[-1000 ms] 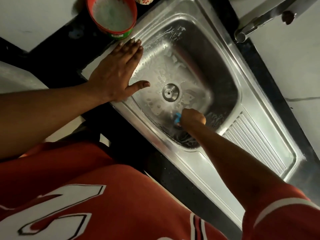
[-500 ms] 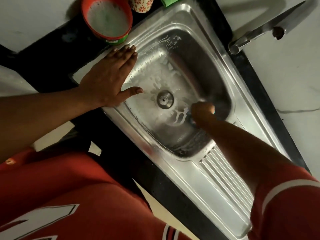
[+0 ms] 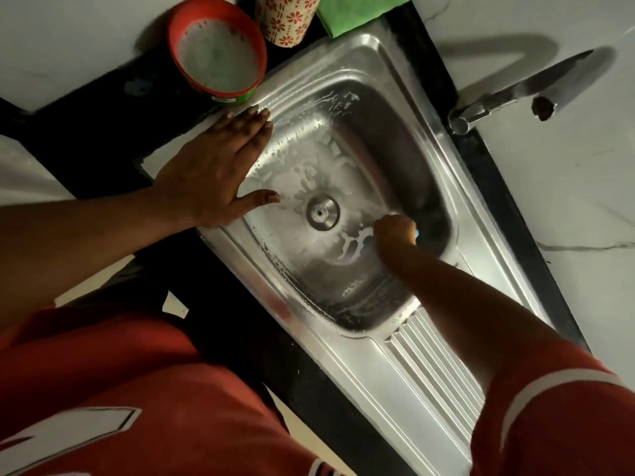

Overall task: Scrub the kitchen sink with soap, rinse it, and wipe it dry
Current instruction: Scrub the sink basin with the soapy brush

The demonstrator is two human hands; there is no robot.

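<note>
A stainless steel sink (image 3: 395, 139) with a round drain (image 3: 323, 213) fills the middle of the view, its basin streaked with white soap foam (image 3: 354, 240). My left hand (image 3: 220, 173) lies flat with straight fingers on the sink's left rim, thumb over the basin edge. My right hand (image 3: 395, 231) is down in the basin just right of the drain, fingers curled round a blue scrubber (image 3: 417, 234) that shows only as a thin edge beside my fist.
A red tub of white soap (image 3: 216, 53) stands at the sink's upper left corner, beside a patterned cup (image 3: 287, 18) and a green cloth (image 3: 357, 10). The tap spout (image 3: 515, 94) reaches in from the right. A ribbed drainboard (image 3: 436, 369) lies below the basin.
My right hand with the scrubber swept from the basin's near side up to the right of the drain. My left hand stayed on the rim. The view shifted slightly.
</note>
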